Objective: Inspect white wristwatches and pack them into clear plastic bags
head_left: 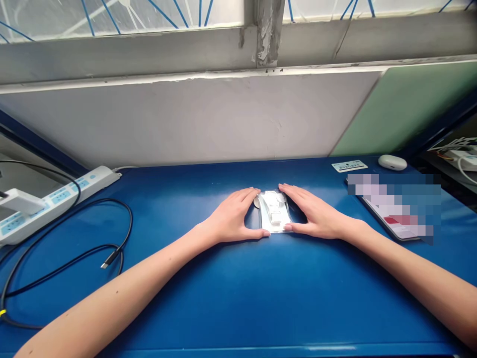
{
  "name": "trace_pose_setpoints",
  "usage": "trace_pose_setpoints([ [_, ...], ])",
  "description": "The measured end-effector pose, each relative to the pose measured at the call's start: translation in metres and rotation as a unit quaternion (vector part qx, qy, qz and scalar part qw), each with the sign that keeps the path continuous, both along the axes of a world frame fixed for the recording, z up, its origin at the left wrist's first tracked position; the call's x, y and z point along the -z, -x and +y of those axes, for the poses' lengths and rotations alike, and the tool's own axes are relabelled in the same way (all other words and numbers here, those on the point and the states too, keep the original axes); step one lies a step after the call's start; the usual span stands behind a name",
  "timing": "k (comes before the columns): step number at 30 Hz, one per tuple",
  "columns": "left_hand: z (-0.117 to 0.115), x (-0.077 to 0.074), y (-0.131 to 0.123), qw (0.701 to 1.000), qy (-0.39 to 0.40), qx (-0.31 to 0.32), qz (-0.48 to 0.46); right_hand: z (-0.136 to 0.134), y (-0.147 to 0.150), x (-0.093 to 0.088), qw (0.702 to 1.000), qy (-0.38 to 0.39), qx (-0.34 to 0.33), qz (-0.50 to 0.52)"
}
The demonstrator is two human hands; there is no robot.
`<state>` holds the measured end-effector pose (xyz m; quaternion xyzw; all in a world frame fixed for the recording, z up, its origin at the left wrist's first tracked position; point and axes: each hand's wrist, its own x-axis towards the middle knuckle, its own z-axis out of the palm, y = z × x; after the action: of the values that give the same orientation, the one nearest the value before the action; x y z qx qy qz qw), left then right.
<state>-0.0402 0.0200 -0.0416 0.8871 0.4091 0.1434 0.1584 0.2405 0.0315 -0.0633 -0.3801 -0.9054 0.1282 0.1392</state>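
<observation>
On the blue table lies a small, flat packet (pixel 275 215), white and silvery, with a raised white shape in its middle; what is inside I cannot make out. My left hand (pixel 233 216) rests at its left side, thumb tip by the lower left corner, outstretched fingertips by the upper left one. On the opposite side my right hand (pixel 322 214) mirrors it, its thumb tip on the lower right edge and its fingers reaching the upper right corner. Both hands are open, thumbs apart from fingers. A small round, coin-like piece (pixel 256 201) shows partly beside my left fingers.
At the left stand a white power strip (pixel 89 181) with a plugged-in adapter (pixel 22 201) and a looped black cable (pixel 130 219). Toward the back right are a white card (pixel 349 165), a white earbud case (pixel 392 162) and a partly blurred phone (pixel 387 219). A pale wall panel (pixel 186 119) borders the rear.
</observation>
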Motion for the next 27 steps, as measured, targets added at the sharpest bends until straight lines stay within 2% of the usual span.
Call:
trace_pose_setpoints([
  [13,0.0017,-0.0013,-0.0007,1.000,0.004,0.004,0.016,-0.0011,0.0015,-0.0049,1.000,0.006,-0.004,0.012],
  [21,0.0019,-0.0020,-0.0008,1.000,0.009,0.003,0.009,0.0003,-0.0018,0.0007,0.999,0.001,-0.007,0.035],
  [27,0.0013,-0.0009,-0.0005,1.000,0.011,0.002,0.001,0.0015,-0.0057,-0.0012,1.000,0.009,-0.010,0.001],
])
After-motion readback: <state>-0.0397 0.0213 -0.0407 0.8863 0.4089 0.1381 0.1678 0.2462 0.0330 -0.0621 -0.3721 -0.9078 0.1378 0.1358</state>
